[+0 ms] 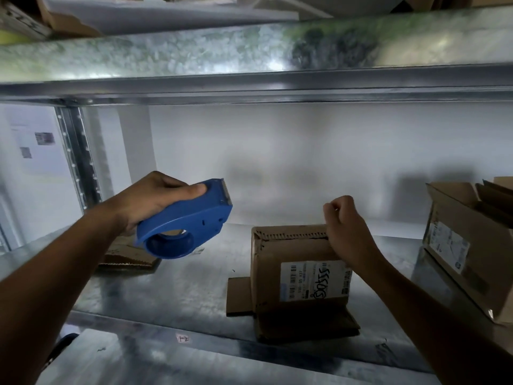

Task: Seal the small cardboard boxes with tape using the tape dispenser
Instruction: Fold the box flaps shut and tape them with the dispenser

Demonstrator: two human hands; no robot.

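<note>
Centre-right on metal shelf (194, 287): small cardboard box (299, 262), likely light, walls soft, edges stiff, so we brace top corner. Right hand (344, 226) curled there, can't tell if pinching. Left hand (150, 201) wraps tape dispenser (188, 220), centre-left, off box.

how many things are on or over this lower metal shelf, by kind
blue plastic tape dispenser: 1
upright brown cardboard boxes: 2 (labelled box, open box)
flattened brown cardboard piece: 1
total: 4
</note>
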